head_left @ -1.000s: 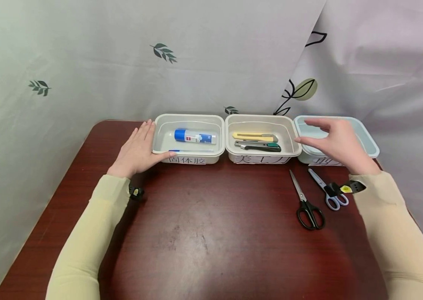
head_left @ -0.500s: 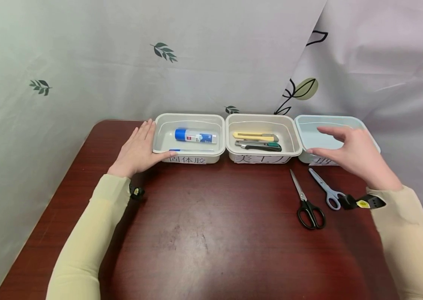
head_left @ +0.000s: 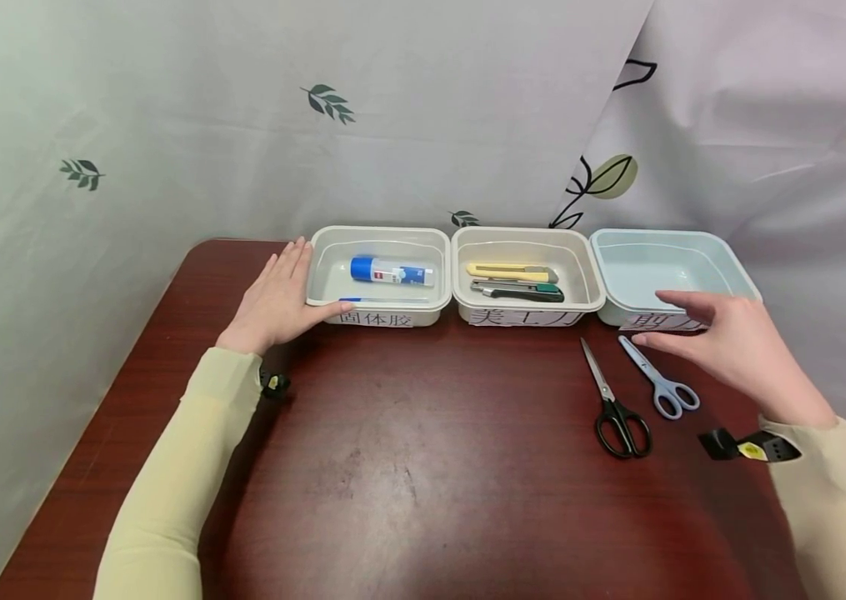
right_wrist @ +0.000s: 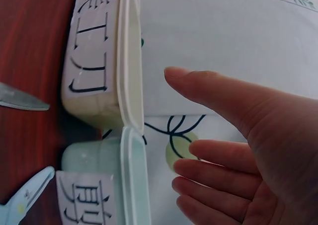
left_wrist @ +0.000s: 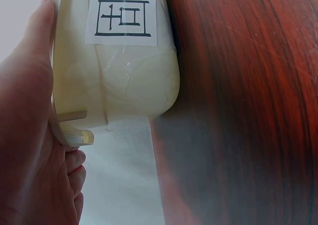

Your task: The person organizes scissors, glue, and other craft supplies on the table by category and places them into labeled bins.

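Note:
My left hand rests against the left end of a white bin, fingers straight and thumb along its front rim. Inside lie a blue-capped glue stick and a mostly hidden blue-and-clear item by the front wall. My right hand hovers with thumb and fingers apart, holding nothing, in front of a pale blue bin with nothing visible inside. Nearest to it on the table are light blue scissors. Beside them lie black-handled scissors, blades pointing toward the bins.
Between the two other bins stands a middle bin. It holds a yellow utility knife and a black-and-green utility knife. The bins carry paper labels on their fronts and stand in a row along the back of the dark red table, before a curtain.
My right hand has moved from over the pale blue bin toward me and to the right, uncovering the bin and the light blue scissors. My left hand has stayed in place.

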### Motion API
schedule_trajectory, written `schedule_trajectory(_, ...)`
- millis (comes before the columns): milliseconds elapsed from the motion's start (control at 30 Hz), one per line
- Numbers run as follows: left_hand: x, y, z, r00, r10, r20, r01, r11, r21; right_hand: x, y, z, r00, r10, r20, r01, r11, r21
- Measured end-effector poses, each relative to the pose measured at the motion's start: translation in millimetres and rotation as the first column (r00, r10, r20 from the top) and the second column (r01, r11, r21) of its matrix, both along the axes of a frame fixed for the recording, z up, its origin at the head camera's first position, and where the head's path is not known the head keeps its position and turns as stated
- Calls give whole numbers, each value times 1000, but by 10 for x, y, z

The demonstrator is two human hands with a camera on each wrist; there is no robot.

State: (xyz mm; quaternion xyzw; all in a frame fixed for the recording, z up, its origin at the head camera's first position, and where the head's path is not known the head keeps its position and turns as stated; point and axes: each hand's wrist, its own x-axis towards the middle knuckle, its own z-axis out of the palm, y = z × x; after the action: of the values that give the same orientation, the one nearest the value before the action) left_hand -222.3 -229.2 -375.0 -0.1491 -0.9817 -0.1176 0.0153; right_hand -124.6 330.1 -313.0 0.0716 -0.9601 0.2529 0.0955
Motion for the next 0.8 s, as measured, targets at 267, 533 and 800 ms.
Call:
schedule_trajectory(267,0,-3,-5,1000,7,2,-7,1000,2,123,168,-100,999,-20,40,18,999,49)
schedule_trajectory(533,-9,-15,-20,1000,9,1,-9,1000,-6,167,310,-370,995,-23,101,12,994,110)
schedule_trajectory(800,-15,-19,-27,1000,6,-4,-6,1000,-5,177,445,-684,983,-18,183,-9,989,147)
